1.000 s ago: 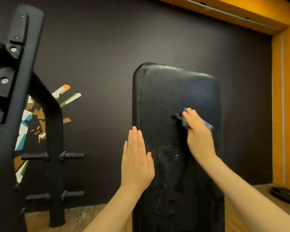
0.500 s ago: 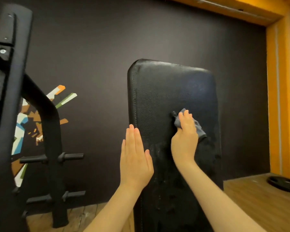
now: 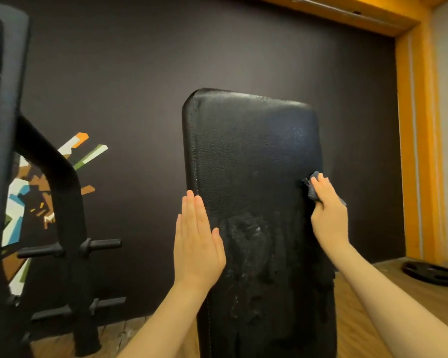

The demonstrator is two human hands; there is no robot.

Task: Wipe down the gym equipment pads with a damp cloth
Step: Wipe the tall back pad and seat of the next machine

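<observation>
A tall black upholstered bench pad point(image 3: 246, 151) stands upright in front of me, with wet streaks and foam on its lower middle. My right hand point(image 3: 327, 213) presses a small dark grey cloth point(image 3: 312, 188) against the pad's right edge at mid height; the fingers lie over the cloth, which is mostly hidden. My left hand point(image 3: 195, 244) is flat with straight fingers against the pad's left edge, steadying it.
A black steel weight rack point(image 3: 60, 228) with horizontal pegs stands at the left. A black weight plate point(image 3: 432, 273) lies on the wooden floor at the right. Behind is a dark wall with a coloured mural point(image 3: 86, 153) and an orange frame point(image 3: 414, 125).
My right hand has slid the cloth from the pad's middle over to its right edge. My left hand has stayed flat on the left edge.
</observation>
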